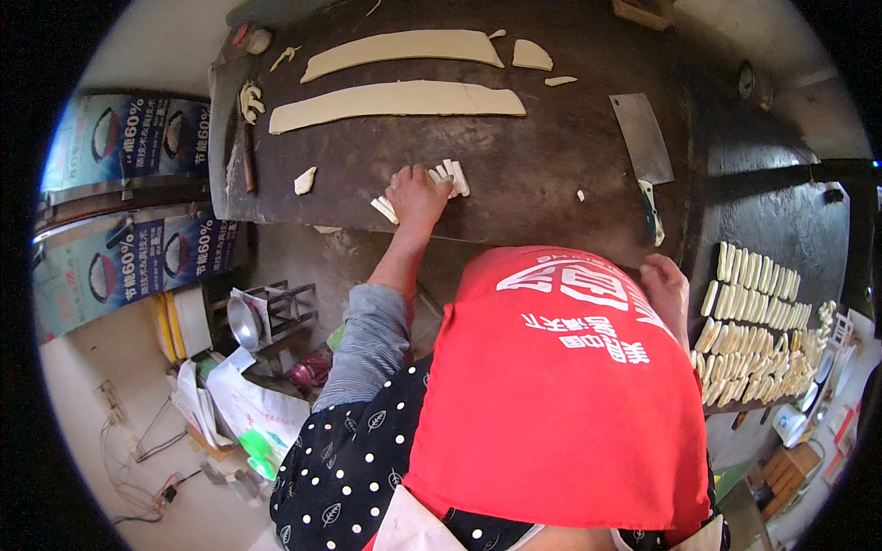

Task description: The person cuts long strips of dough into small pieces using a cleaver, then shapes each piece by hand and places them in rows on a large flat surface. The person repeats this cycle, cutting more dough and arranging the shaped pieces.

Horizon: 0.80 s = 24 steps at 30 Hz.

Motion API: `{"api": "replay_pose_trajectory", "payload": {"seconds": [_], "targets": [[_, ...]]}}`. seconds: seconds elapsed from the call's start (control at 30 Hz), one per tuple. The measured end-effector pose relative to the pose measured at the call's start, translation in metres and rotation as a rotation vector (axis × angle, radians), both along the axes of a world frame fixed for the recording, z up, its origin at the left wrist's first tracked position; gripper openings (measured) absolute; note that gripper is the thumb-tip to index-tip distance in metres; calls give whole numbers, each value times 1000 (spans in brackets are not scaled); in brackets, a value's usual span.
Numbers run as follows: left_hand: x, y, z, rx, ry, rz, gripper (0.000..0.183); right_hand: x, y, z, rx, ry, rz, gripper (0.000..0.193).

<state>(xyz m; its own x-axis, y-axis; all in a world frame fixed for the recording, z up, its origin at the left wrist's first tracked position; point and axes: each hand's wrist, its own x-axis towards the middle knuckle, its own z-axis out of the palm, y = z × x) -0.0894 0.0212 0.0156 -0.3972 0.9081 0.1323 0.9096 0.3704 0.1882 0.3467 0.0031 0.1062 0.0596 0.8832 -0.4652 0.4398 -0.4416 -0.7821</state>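
My left hand (418, 195) is down on the dark worktable near its front edge, fingers bent over a row of short cut dough strips. Some strips (450, 177) stick out to the right of the hand, and a few more (384, 210) show to its left; those under the palm are hidden. My right hand (668, 289) is beside the red apron (560, 395), off the table's front edge. Its fingers are partly hidden. Closest to it lies a cleaver (643, 142), its handle pointing toward me. Two long flat dough bands (395, 106) (401, 53) lie farther back.
Dough scraps (305, 181) (532, 55) lie about the worktable (551, 207). A thin wooden stick (248, 158) rests at the left. On the right, a board holds several rows of dough sticks (755, 308). Below left stand a metal bowl (244, 321) and bags (262, 404).
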Motion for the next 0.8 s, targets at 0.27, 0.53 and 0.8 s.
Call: {"api": "replay_pose_trajectory", "payload": {"seconds": [0.27, 0.53, 0.8], "targets": [[26, 16, -4, -29, -17, -154, 43, -33, 2, 4, 4, -129, 72, 24], [78, -1, -5, -105, -109, -824, 39, -40, -1, 5, 20, -112, 123, 25], [56, -2, 3, -250, -168, -587, 36, -45, 1, 6, 7, -144, 139, 28]]}}
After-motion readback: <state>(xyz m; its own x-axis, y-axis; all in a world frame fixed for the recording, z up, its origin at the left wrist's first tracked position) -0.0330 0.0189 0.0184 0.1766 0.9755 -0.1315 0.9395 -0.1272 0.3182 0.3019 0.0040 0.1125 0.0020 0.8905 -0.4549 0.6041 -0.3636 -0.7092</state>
